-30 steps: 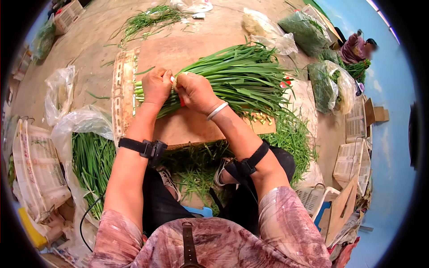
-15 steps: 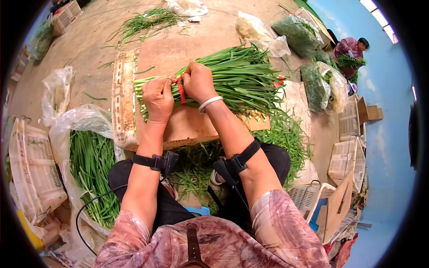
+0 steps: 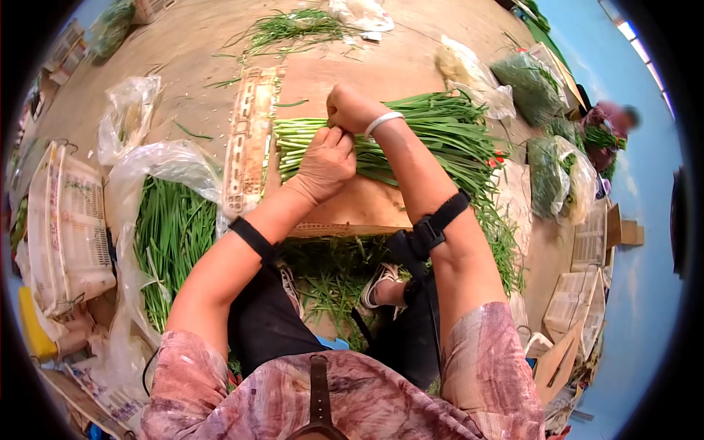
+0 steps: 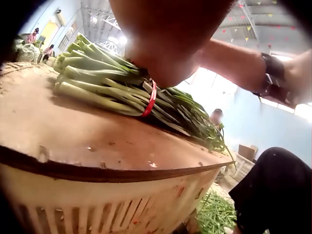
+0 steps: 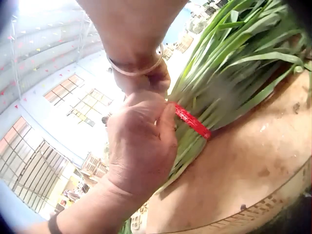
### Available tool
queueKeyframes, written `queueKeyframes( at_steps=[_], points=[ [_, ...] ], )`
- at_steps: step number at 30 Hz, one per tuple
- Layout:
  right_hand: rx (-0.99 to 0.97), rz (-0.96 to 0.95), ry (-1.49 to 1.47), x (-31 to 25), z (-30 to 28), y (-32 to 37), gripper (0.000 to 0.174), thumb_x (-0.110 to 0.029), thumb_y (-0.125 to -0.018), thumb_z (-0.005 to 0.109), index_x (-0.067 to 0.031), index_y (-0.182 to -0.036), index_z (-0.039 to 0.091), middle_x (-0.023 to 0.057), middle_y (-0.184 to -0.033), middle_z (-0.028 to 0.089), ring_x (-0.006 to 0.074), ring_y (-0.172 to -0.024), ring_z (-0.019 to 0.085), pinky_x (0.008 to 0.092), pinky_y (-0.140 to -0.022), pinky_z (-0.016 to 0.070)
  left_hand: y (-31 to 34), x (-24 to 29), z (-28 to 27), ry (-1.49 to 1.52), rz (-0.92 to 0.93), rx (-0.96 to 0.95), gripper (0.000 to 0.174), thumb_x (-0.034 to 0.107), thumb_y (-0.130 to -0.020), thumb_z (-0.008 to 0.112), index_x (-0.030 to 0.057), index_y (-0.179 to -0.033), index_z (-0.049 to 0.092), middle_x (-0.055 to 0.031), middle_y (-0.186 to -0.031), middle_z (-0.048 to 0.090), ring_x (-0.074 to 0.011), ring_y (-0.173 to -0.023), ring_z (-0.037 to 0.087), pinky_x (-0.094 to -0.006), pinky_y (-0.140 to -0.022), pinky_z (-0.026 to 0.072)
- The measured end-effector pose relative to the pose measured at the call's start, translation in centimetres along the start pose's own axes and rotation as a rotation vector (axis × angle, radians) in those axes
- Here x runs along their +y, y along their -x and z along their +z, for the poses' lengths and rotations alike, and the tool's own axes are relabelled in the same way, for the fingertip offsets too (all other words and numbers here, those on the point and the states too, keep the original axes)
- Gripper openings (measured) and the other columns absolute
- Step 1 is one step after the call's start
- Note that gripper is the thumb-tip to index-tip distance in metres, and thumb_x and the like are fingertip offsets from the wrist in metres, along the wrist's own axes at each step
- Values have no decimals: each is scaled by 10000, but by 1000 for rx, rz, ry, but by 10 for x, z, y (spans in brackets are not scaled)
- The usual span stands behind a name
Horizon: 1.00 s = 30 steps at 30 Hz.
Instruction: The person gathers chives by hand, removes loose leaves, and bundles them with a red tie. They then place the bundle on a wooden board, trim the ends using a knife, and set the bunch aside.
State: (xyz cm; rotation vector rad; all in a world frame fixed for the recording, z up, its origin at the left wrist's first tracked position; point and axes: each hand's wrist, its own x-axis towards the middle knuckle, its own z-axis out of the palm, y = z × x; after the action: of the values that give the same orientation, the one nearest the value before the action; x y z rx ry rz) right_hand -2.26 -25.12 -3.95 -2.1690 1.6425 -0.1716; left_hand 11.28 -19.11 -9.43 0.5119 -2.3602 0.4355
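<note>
A bundle of garlic chives [image 3: 447, 132] lies across a brown board [image 3: 367, 205], its pale cut stems to the left and its leaves to the right. Around the bundle runs a red tie [image 5: 192, 121], also plain in the left wrist view. My left hand [image 3: 328, 163] is on the near side, thumb and fingers pinching the tie's end at the top of the bundle. Right against it, my right hand [image 3: 356, 108] curls over the top from the far side, gripping at the same spot; its fingertips are mostly hidden.
The board lies on an upturned white crate [image 3: 246, 147]. At left are a plastic-lined heap of chives [image 3: 172, 235] and a white basket [image 3: 73, 235]. Loose leaves [image 3: 330, 297] litter the floor between my feet. Filled bags [image 3: 532, 84] and another person [image 3: 603, 128] are at far right.
Both hands were apart to either side of the red tie half a second ago. Now they are together over it, the left shifted rightward and turned. The head view has swung slightly.
</note>
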Motion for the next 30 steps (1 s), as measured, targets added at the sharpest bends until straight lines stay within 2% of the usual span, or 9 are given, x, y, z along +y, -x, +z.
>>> queueKeyframes(
  at_steps=[2, 4, 6, 11, 18, 20, 23, 26, 30],
  points=[
    [116, -31, -52, 8, 11, 15, 196, -112, -685, 679, 13, -835, 670, 212, -853, 646, 351, -727, 630, 365, -644, 507, -1, -2, 2, 99, -106, -172, 183, 113, -662, 530, 12, -789, 616, -135, -956, 579, -271, -929, 545, -387, -788, 422],
    [601, -52, -544, 17, 24, 30, 230, -85, -734, 627, 27, -934, 649, 150, -790, 665, 220, -636, 630, 316, -622, 502, -8, -7, -6, 175, -176, -195, 190, 98, -668, 544, -3, -808, 624, -137, -943, 578, -286, -904, 547, -392, -783, 430],
    [726, 4, -459, 12, 22, 66, 192, -79, -763, 596, -6, -936, 639, 200, -829, 649, 304, -708, 640, 384, -646, 499, -11, -14, -16, 395, -223, -173, 177, 83, -678, 547, -19, -805, 616, -138, -947, 583, -296, -898, 550, -398, -788, 428],
    [637, 8, -71, -19, 51, 95, 282, -97, -704, 644, -72, -945, 501, 137, -829, 552, 335, -810, 561, 419, -661, 473, -14, -18, -18, 479, -268, -159, 127, 48, -662, 535, 6, -746, 621, -143, -839, 598, -337, -821, 552, -417, -767, 430],
    [798, -63, -236, -6, 72, 81, 212, -10, -693, 620, -70, -872, 525, 127, -797, 566, 318, -752, 564, 404, -642, 467, -8, -23, -9, 632, -328, -97, 167, 5, -648, 491, -6, -771, 604, -184, -806, 603, -374, -792, 549, -442, -752, 455],
    [818, -53, -282, -4, 75, 78, 200, 8, -694, 617, -64, -860, 532, 124, -780, 572, 313, -739, 569, 393, -636, 470, -7, -29, -12, 623, -364, -219, 241, -26, -644, 474, -31, -841, 612, -169, -860, 638, -306, -838, 604, -386, -779, 471],
    [848, -31, -371, -1, 76, 78, 178, 28, -701, 615, -52, -843, 541, 119, -752, 582, 299, -704, 580, 368, -618, 476, -9, -53, -20, 1382, -768, -302, 379, -21, -723, 483, -36, -1093, 564, -107, -970, 658, -154, -963, 606, -284, -841, 476],
    [834, 0, -482, -1, 77, 81, 168, 30, -718, 626, -38, -850, 547, 120, -754, 595, 266, -668, 604, 330, -597, 489, -18, -80, -23, 1337, -948, -167, 347, 39, -800, 537, -35, -1139, 543, -107, -980, 652, -168, -941, 608, -284, -851, 474],
    [840, -8, -519, -2, 77, 81, 167, 41, -726, 626, -24, -859, 548, 125, -769, 606, 247, -666, 623, 316, -606, 504, -31, -87, 5, 1051, -678, -237, 326, 76, -803, 596, -50, -1101, 565, -112, -919, 662, -165, -864, 624, -277, -794, 490]
  ],
)
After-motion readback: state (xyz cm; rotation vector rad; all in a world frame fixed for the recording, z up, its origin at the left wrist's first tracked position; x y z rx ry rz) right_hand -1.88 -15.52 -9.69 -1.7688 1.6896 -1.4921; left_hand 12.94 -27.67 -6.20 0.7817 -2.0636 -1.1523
